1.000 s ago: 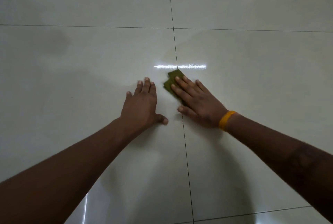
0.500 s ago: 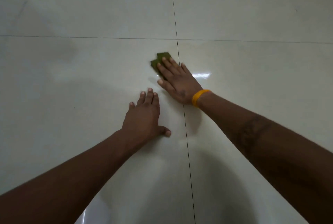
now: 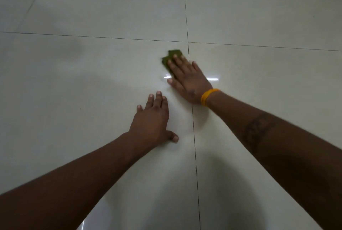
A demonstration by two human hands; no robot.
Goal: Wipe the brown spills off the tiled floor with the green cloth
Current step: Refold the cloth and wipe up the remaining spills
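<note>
The folded green cloth (image 3: pixel 171 56) lies flat on the glossy cream tiled floor (image 3: pixel 92 74), just left of a grout line. My right hand (image 3: pixel 187 80), with a yellow band at the wrist, presses down on the cloth with straight fingers; only the cloth's far edge shows past the fingertips. My left hand (image 3: pixel 152 120) rests flat on the tile nearer to me, fingers straight and thumb out to the right. No brown spill stands out around the cloth; a faint wet sheen shows between the two hands.
Dark grout lines cross just beyond the cloth at a tile corner (image 3: pixel 188 41). A tiny dark speck (image 3: pixel 80 109) sits on the tile to the left. Bare tiles stretch on all sides, with a lamp glare near my right hand.
My right hand has pushed the cloth away from me along the grout line, then held near the far end of the stroke. My left hand has stayed planted on the tile.
</note>
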